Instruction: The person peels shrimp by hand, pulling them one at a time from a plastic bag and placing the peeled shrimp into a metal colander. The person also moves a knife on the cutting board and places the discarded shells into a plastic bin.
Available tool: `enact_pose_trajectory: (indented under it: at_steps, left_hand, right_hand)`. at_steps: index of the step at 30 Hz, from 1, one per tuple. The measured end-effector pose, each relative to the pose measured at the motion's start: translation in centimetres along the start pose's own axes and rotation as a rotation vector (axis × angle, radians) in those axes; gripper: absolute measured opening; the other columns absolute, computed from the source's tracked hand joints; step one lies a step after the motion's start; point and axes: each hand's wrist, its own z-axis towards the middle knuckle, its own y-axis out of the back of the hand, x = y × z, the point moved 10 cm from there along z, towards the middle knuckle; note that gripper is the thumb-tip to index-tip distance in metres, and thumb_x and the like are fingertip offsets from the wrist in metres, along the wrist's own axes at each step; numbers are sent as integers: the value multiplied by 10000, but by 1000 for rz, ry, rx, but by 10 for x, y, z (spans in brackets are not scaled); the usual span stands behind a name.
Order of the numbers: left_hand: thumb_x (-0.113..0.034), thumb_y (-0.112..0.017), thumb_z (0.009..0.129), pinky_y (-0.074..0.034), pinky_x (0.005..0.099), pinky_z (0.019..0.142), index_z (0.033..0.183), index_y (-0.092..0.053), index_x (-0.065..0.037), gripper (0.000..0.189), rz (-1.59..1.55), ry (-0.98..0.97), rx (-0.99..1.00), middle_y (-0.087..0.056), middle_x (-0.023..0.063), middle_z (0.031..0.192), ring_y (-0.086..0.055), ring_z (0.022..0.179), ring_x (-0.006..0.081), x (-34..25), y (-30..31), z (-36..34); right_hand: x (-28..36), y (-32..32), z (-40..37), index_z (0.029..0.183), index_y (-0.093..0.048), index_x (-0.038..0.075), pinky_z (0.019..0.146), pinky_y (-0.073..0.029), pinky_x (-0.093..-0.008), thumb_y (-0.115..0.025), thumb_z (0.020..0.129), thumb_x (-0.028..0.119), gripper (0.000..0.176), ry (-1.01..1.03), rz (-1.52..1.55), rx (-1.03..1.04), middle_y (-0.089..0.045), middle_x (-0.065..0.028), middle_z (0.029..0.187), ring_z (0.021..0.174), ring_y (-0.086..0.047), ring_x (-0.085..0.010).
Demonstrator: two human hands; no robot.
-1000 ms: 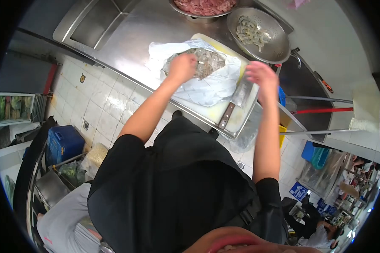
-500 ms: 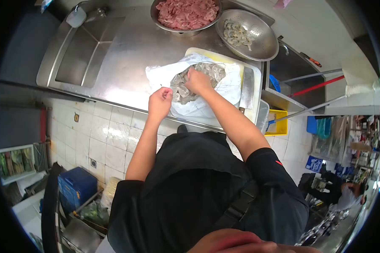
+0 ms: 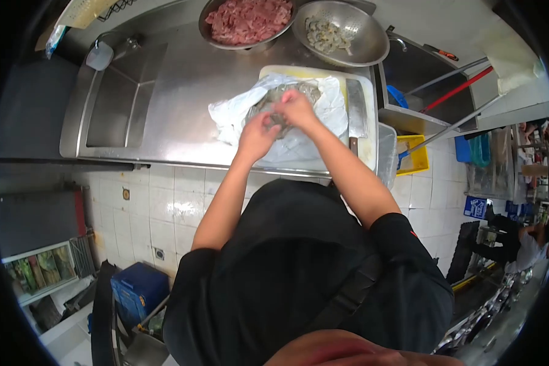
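Grey raw shrimp (image 3: 308,94) lie heaped in an opened white plastic bag (image 3: 330,116) on a pale cutting board (image 3: 365,155). Over the heap my two hands meet, with fingertips close together. My right hand (image 3: 297,111) is closed in a pinch, its fingers pointing left. Curled fingers bring my left hand (image 3: 260,137) up to it from the lower left, over the bag's near-left part. Whatever sits between the fingertips is small and blurred; I cannot make it out. A cleaver (image 3: 356,111) lies along the board's right side, its handle toward me.
Behind the board stand a bowl of sliced raw meat (image 3: 248,21) and a perforated metal colander (image 3: 372,49) holding some peeled shrimp (image 3: 326,34). A sink (image 3: 113,116) is at the left of the steel counter (image 3: 180,104). At right are a clear tub (image 3: 387,152) and a yellow bin (image 3: 416,160).
My right hand has lifted from the shrimp heap, and my left hand has moved right and inward to meet it. The head view has shifted slightly.
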Motion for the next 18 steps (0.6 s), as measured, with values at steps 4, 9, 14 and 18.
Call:
enact_pose_trajectory:
  at_steps: [4,9,14,18]
  left_hand:
    - [-184,-613,882,-482,313,776,1198,-532,2,376,-101,-105,45,-656,131,949,-619,842,203,-62,-19,1]
    - [-170,-540,939,-467,294,741,1085,-559,17,238,-158,-109,197,-646,82,869,-601,788,171,-75,-42,4]
    - [-278,-401,1021,-434,262,637,942,-575,-28,314,-487,135,321,-574,23,721,-533,656,132,-53,-70,14]
    - [-284,-357,1032,-461,280,665,889,-573,-24,367,-585,94,393,-584,54,752,-542,656,150,-86,-100,16]
  right_hand:
    - [3,21,-27,875,-490,77,540,-501,-265,-663,860,128,180,-283,978,34,-645,-82,764,627,-597,-122]
    - [-7,59,-46,888,-495,76,533,-502,-238,-646,881,109,155,-270,1112,-51,-641,-80,772,654,-607,-92]
    - [36,135,-68,905,-561,35,675,-529,-393,-586,830,85,94,278,-235,-244,-659,-120,816,758,-657,-299]
    - [46,141,-80,875,-589,34,730,-501,-451,-545,807,121,119,577,-134,-277,-657,-139,845,810,-630,-367]
